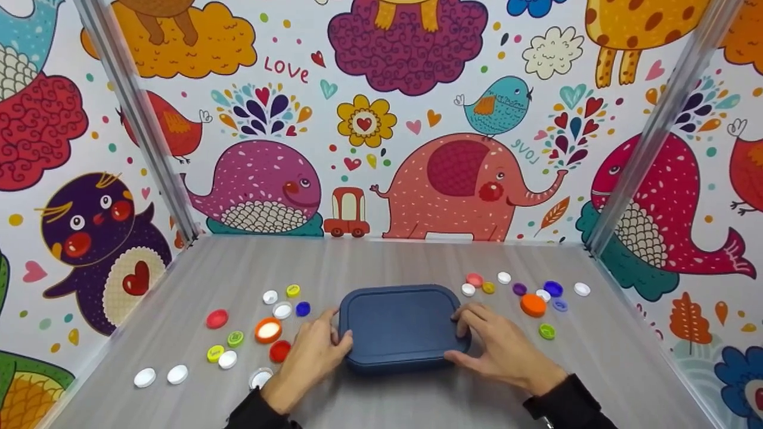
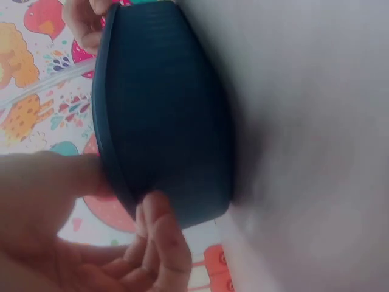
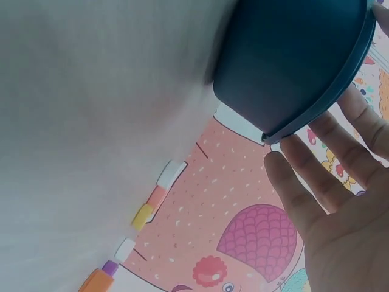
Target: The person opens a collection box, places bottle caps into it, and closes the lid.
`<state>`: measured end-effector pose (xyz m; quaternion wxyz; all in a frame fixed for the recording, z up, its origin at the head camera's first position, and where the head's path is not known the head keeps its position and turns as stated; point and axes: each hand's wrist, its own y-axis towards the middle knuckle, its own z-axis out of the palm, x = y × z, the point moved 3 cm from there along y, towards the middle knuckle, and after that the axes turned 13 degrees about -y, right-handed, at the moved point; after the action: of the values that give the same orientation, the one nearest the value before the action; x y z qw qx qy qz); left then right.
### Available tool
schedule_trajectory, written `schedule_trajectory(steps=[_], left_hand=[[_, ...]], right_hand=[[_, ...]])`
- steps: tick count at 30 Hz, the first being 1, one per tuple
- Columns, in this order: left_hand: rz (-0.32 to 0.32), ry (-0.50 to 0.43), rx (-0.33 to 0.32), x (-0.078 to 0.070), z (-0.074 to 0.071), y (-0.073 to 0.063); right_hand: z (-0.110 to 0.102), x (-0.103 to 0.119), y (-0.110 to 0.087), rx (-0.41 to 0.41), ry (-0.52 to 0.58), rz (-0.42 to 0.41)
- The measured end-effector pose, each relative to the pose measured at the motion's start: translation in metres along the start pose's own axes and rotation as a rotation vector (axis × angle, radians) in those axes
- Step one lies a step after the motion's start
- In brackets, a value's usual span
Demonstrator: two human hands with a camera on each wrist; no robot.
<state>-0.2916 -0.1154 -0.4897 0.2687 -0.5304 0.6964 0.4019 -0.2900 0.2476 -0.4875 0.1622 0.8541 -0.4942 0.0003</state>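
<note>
A dark blue lidded box [image 1: 405, 325], like a lunch box, sits at the middle of the table with its lid on. My left hand [image 1: 319, 342] holds its left end; in the left wrist view the thumb [image 2: 85, 173] lies at the lid's rim and the curled fingers [image 2: 161, 225] touch the side wall. At the right end, my right hand [image 1: 501, 345] grips the corner, thumb at the front edge and fingertips along the right rim. The right wrist view shows some of its fingers [image 3: 316, 173] stretched out beside the rim. The box's contents are hidden.
Loose bottle caps lie on both sides: white, yellow, green and red ones [image 1: 280, 351] at left, with an orange-rimmed one [image 1: 268, 329]. At right are orange [image 1: 533, 305], blue [image 1: 552, 289] and green [image 1: 547, 331] caps. Patterned walls [image 1: 357, 179] enclose the table.
</note>
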Motion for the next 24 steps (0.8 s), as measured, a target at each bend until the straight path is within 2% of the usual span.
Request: schedule_trajectory(steps=[6, 12, 15, 20, 24], left_hand=[[-0.005, -0.033, 0.034, -0.003, 0.006, -0.008], [-0.006, -0.041, 0.066, 0.001, 0.004, -0.008], [-0.055, -0.067, 0.152, 0.007, 0.000, -0.005], [-0.142, -0.158, 0.354, 0.021, -0.009, 0.002], [-0.100, -0.211, 0.456, 0.027, -0.011, 0.003]], right_hand=[[-0.005, 0.003, -0.001, 0.019, -0.073, 0.007], [-0.011, 0.020, 0.003, 0.077, -0.169, 0.027], [-0.013, 0.034, 0.007, 0.114, -0.166, 0.011], [-0.011, 0.069, 0.016, 0.120, -0.156, -0.098], [-0.004, 0.098, 0.027, 0.122, -0.161, -0.182]])
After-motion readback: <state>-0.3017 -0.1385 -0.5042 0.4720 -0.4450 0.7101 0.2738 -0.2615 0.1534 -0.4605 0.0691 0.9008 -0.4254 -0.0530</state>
